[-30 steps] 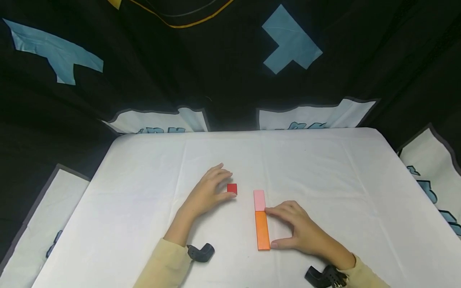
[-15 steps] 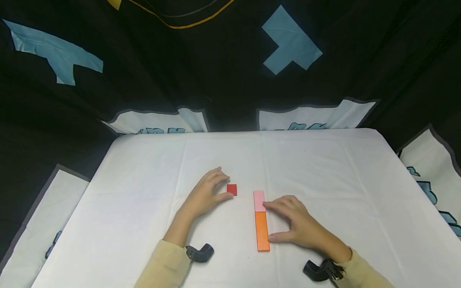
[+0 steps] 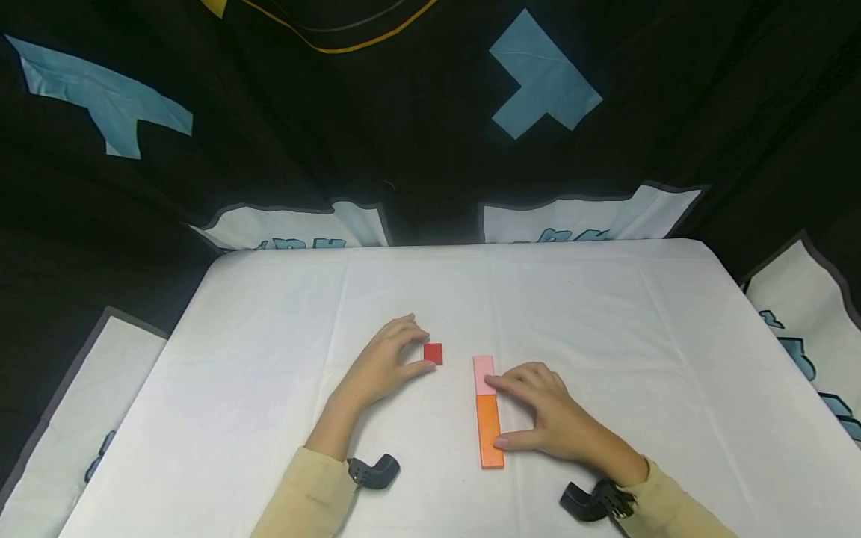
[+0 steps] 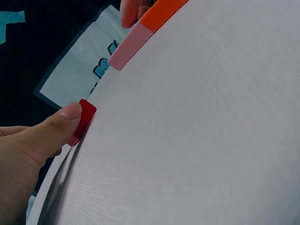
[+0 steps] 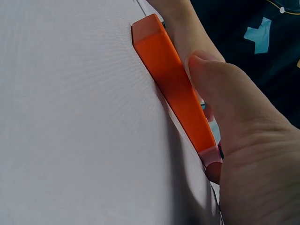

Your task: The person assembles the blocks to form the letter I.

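My left hand [image 3: 385, 357] is at a small red block [image 3: 433, 354], with its thumb against the near side and its fingers curved round the far side. In the left wrist view the thumb touches the red block [image 4: 85, 119]. To the right, a pink block [image 3: 483, 375] and a longer orange block [image 3: 490, 431] lie end to end in one line. My right hand [image 3: 554, 422] is spread over them from the right, its index fingertip over the pink block and its thumb over the orange block. The right wrist view shows the thumb beside the orange block [image 5: 173, 84].
The blocks lie on a white cloth-covered table [image 3: 605, 314]. Behind it hangs a black curtain [image 3: 403, 134] with light blue shapes. Each wrist carries a dark camera mount, the left mount [image 3: 374, 472] and the right mount [image 3: 592, 502].
My right hand has slid left, from beside the pink and orange blocks to over their right edges. My left fingers have drawn slightly closer around the red block. The blocks look unmoved.
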`<action>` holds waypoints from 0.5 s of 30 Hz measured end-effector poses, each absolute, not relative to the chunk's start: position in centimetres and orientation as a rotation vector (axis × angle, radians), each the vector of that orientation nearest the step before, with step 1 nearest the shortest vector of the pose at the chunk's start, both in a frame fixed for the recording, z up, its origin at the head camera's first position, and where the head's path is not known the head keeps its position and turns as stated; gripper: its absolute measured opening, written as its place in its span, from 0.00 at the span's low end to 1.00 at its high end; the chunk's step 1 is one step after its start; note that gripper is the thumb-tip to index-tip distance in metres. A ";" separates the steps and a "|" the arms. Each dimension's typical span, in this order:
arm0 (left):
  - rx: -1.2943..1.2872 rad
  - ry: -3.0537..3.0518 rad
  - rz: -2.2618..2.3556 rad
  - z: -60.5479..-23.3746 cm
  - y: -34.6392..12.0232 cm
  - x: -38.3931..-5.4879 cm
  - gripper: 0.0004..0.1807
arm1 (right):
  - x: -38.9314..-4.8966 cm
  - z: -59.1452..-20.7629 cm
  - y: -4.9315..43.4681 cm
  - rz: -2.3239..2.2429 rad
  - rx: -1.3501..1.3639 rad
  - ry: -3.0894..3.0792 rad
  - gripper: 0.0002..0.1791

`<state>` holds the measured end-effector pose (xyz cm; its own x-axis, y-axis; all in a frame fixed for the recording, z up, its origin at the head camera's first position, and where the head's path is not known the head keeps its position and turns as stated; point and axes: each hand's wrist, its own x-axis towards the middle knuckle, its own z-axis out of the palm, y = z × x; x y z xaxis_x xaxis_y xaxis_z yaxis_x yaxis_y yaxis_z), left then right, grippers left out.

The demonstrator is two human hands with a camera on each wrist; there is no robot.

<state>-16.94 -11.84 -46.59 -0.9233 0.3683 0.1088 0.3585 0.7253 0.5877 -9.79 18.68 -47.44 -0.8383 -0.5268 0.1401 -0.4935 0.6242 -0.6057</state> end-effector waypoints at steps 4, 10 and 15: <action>0.611 2.905 0.972 -46.6 -11.9 -16.9 0.26 | -9.8 -47.4 18.6 -1.012 -0.869 2.777 0.44; 0.608 2.906 0.979 -46.6 -12.0 -16.8 0.24 | -9.8 -47.5 18.6 -1.004 -0.879 2.783 0.44; 0.606 2.906 0.983 -46.6 -12.0 -16.7 0.23 | -9.8 -47.5 18.6 -0.998 -0.894 2.787 0.44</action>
